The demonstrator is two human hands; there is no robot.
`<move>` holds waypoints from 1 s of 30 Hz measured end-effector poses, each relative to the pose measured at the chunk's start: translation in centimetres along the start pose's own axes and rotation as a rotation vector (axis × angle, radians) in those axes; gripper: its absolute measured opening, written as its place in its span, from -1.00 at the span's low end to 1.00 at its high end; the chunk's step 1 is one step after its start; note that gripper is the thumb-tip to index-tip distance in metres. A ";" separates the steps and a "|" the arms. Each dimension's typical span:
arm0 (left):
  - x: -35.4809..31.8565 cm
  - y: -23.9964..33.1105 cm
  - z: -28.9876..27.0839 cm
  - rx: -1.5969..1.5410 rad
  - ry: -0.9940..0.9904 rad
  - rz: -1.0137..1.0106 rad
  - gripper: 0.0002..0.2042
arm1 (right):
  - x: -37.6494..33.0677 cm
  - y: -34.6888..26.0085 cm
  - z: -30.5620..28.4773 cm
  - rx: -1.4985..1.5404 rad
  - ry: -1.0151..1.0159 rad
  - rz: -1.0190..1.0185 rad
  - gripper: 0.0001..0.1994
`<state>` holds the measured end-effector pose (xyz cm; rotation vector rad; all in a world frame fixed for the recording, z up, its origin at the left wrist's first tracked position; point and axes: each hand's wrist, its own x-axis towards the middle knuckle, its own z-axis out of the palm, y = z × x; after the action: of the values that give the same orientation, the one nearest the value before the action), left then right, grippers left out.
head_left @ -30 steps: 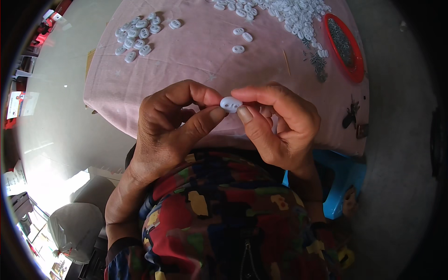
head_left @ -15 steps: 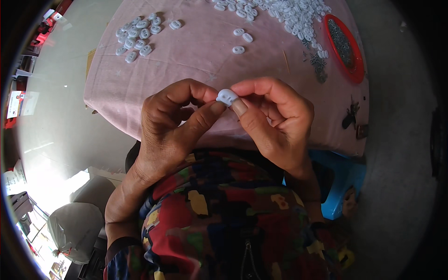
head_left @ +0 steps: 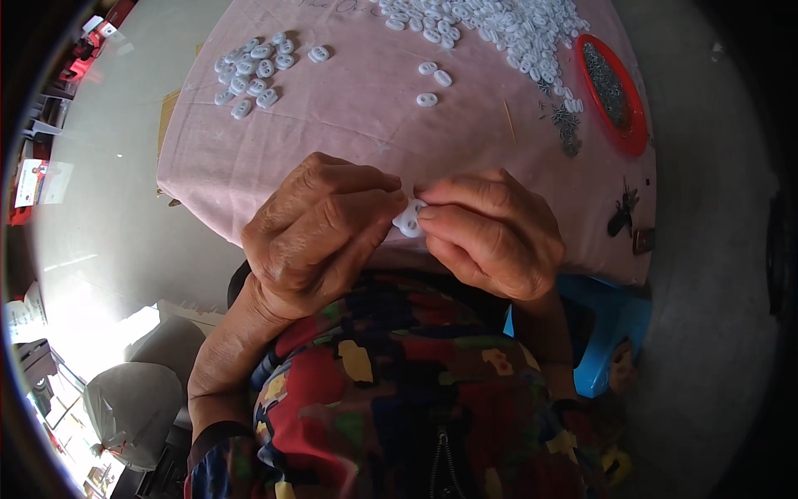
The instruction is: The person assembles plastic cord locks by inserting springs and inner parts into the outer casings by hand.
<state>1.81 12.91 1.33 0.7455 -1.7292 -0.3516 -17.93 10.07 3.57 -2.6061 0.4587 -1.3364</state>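
Between my two hands, above the near edge of the cloth, is a small white oval plastic piece (head_left: 410, 219) with two holes. My left hand (head_left: 312, 229) pinches it from the left with fingertips and thumb, the back of the hand turned upward. From the right, my right hand (head_left: 497, 233) grips the same piece, its index finger bent over the side. The fingers cover part of the piece, so its underside is hidden. Beyond my hands lie 3 similar loose pieces (head_left: 427, 100). A small pile of such pieces (head_left: 264, 51) sits at the far left.
Pink cloth (head_left: 349, 116) covers the table. A large heap of white pieces (head_left: 532, 37) lies far right, beside a red tray (head_left: 637, 125) of small metal parts (head_left: 605, 87). More metal parts (head_left: 568, 137), a thin stick (head_left: 509, 122) and a dark object (head_left: 622, 212) lie nearby. A blue stool (head_left: 611, 333) stands below.
Both hands have rolled over so their backs face up, and moved slightly toward me. The white piece has turned and come nearer, still held between them.
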 end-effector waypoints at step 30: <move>1.3 -4.3 -4.7 0.466 0.083 -0.613 -0.88 | 6.1 -9.9 -7.1 0.989 0.464 -0.060 -0.84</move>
<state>7.33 9.55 1.19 1.6161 -1.4847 -0.3222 -18.48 17.12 15.25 -1.5190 -0.2109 -1.6182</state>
